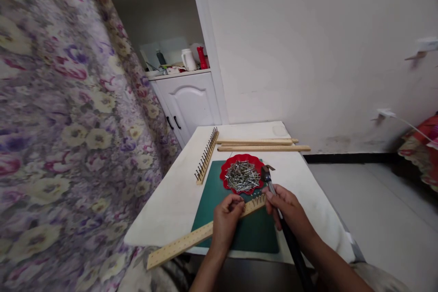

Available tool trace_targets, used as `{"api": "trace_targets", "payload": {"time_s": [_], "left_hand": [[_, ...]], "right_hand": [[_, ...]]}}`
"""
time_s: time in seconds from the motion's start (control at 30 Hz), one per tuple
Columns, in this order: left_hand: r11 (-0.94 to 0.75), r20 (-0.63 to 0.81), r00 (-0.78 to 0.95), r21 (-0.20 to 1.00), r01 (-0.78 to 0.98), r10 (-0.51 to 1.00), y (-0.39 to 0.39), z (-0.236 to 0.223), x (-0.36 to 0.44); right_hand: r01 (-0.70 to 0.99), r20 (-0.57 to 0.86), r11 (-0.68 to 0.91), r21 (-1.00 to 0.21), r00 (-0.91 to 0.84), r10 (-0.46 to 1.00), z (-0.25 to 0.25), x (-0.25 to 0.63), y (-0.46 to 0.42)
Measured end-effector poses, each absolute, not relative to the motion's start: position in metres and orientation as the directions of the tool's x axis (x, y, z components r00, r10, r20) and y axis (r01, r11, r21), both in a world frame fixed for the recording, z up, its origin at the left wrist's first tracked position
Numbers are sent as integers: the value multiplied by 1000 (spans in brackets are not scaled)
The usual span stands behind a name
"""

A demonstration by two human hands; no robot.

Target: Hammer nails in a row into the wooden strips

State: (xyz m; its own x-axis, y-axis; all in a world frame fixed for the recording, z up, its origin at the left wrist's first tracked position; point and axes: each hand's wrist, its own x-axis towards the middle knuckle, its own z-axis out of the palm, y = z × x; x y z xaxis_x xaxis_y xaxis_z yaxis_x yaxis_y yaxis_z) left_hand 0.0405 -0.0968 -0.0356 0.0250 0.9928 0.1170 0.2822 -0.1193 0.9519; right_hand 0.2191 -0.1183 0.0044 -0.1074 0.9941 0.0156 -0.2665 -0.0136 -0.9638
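A long wooden strip [185, 242] with rows of small holes lies slantwise over the green mat [253, 237], its near left end jutting past the table edge. Several nails [259, 200] stand in its far right end. My left hand [226, 221] is over the strip, thumb and fingers pinched together; whatever is between them is too small to make out. In my right hand [289, 212] is a hammer [287, 232], gripped on the shaft near its metal head, the dark handle pointing back toward me. Just beyond the hands, a red scalloped dish [224, 171] holds a heap of loose nails [242, 175].
Another wooden strip [207, 157] with a row of upright nails lies at the table's left. Plain wooden strips [263, 148] lie along the back. A flowered curtain [85, 123] hangs left; a white cabinet [191, 100] and a wall [290, 54] stand behind the white-covered table [164, 210].
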Motion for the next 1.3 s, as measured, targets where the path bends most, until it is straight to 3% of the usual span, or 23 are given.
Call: {"api": "trace_targets", "payload": {"time_s": [0.1, 0.37, 0.77, 1.0, 1.3], "left_hand": [[-93, 88, 31, 961, 260, 996, -86, -48, 45], [-267, 285, 25, 861, 433, 958, -83, -55, 53], [-281, 290, 64, 814, 508, 955, -81, -60, 53], [-280, 280, 81, 803, 526, 956, -81, -59, 53], [-282, 286, 72, 811, 512, 956, -81, -61, 54]], "right_hand": [[-292, 5, -31, -956, -122, 993, 5, 222, -118], [-283, -22, -70, -957, -170, 985, 3, 219, -121], [-301, -42, -97, -949, -183, 982, 3, 217, -120], [-318, -110, -212, -924, -310, 944, 3, 216, -119], [-321, -112, -251, -913, -395, 912, -17, 200, -116]]}}
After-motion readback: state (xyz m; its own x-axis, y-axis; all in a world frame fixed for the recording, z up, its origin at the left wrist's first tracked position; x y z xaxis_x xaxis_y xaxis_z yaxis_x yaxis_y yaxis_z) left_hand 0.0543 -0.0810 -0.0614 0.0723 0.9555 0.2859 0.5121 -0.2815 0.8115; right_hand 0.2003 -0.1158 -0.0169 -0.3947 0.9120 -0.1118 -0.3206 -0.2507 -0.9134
